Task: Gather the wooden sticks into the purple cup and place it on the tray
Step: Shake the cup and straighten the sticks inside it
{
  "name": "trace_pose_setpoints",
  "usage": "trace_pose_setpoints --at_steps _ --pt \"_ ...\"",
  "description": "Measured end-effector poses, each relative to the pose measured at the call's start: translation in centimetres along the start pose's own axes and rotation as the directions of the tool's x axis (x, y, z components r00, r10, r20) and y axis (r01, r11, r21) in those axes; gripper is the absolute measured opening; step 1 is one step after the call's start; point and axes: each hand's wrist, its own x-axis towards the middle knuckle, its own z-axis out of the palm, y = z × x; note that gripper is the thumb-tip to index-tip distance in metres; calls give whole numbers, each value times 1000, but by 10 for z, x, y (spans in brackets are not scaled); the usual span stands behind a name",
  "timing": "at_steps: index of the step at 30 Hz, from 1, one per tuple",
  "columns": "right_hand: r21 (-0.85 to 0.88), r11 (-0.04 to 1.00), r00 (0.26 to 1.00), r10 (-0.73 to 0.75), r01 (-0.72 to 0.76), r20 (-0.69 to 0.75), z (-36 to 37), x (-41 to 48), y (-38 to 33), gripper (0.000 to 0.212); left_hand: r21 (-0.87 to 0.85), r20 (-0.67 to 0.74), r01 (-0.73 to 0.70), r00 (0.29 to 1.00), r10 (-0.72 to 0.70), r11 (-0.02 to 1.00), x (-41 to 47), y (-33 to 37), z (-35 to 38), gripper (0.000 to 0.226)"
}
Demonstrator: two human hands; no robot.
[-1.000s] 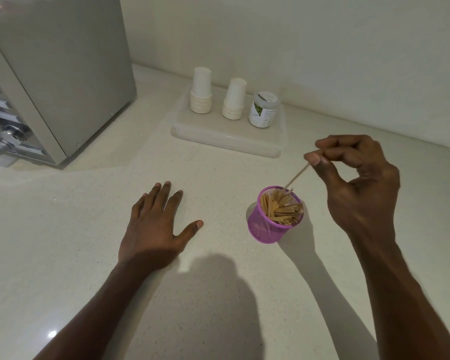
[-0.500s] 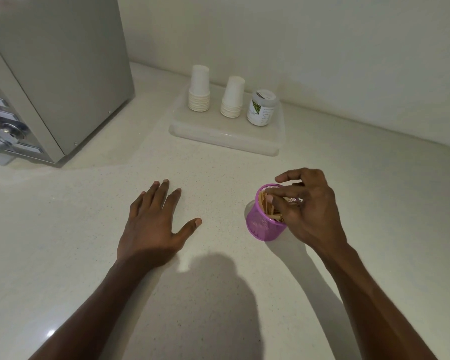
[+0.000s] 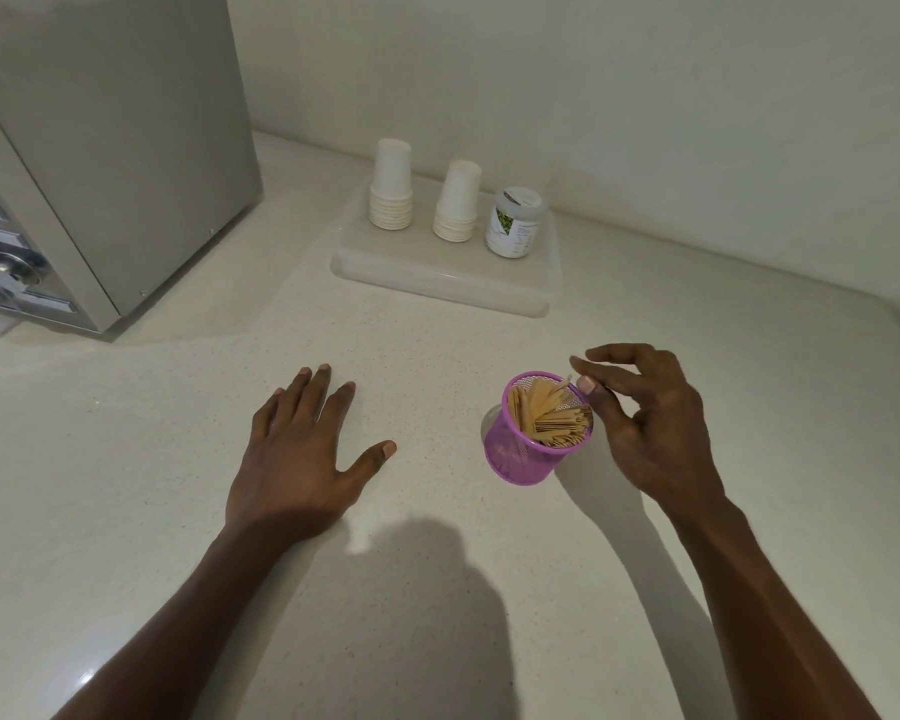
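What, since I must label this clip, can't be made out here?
Head view only:
Jar label: print too small to read.
Grey machine: cut off by the left edge.
Right hand: whether its thumb touches the sticks, too small to tell.
Cup bottom: hidden by sticks.

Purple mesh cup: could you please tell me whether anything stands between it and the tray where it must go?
Nothing visible does: only bare counter lies between the purple mesh cup and the translucent plastic tray. Two stacks of white paper cups and a white jar stand at the tray's back; its front strip is free.
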Motion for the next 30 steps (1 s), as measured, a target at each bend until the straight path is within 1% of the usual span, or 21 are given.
trace_pose_setpoints --at_steps 3,6,10,12,15,19,21,23,26,28,30 --pt "-59 996 998 -60 61 27 6 -4 3 22 2 7 2 1000 -2 1000 0 0 -1 94" --pt "-70 996 998 -50 52 30 9 -6 4 25 0 9 2 1000 -2 1000 0 0 -1 94" --pt "4 1000 1000 -13 13 1 6 -3 3 37 3 18 3 1000 -3 1000 0 0 -1 95" --pt "13 999 999 -38 38 11 5 -3 2 35 2 19 4 1000 -4 1000 0 0 -2 96" --pt "-36 996 997 -75 76 20 7 -5 2 26 0 19 3 1000 -3 1000 0 1 -3 96" --pt "-104 992 994 -82 74 -78 6 -7 4 18 0 24 2 1000 -2 1000 0 1 -4 96" --pt "-102 993 986 -72 57 -153 4 -11 6 15 6 26 3 1000 -3 1000 -1 2 -4 97" --pt "-68 996 979 -70 57 -193 3 -16 5 12 4 20 7 1000 -7 1000 0 2 -4 96" --pt "-13 998 972 -70 69 -225 2 -19 5 13 0 16 6 1000 -6 1000 0 1 -3 95" --pt "21 998 970 -56 63 -237 0 -15 6 19 -4 16 3 1000 -3 1000 0 1 -3 95" --pt "32 997 982 -59 66 -177 0 -14 5 22 -8 15 1 1000 -1 1000 0 1 -2 94"
